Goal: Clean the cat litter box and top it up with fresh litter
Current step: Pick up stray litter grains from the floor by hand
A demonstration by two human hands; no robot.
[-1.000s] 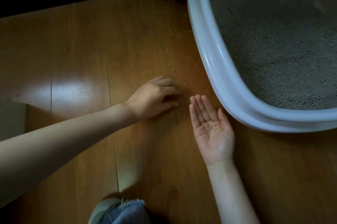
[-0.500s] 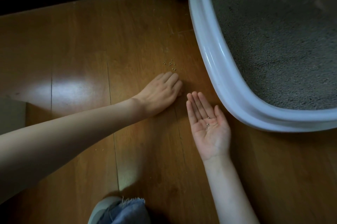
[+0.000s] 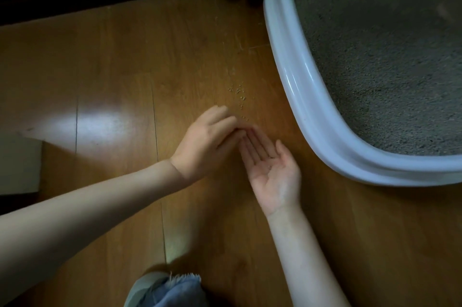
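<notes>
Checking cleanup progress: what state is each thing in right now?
Litter box: on the floor, uncovered, holding grey litter.
Spilled grains: loose on the floor beside the box.
Right hand: palm up, flat.
Left hand: palm down, fingertips at the right hand's fingers.

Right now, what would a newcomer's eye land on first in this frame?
The big pale litter box full of grey litter fills the upper right. Beside it on the wooden floor, the left hand meets the upturned right hand, just below scattered litter grains.
</notes>
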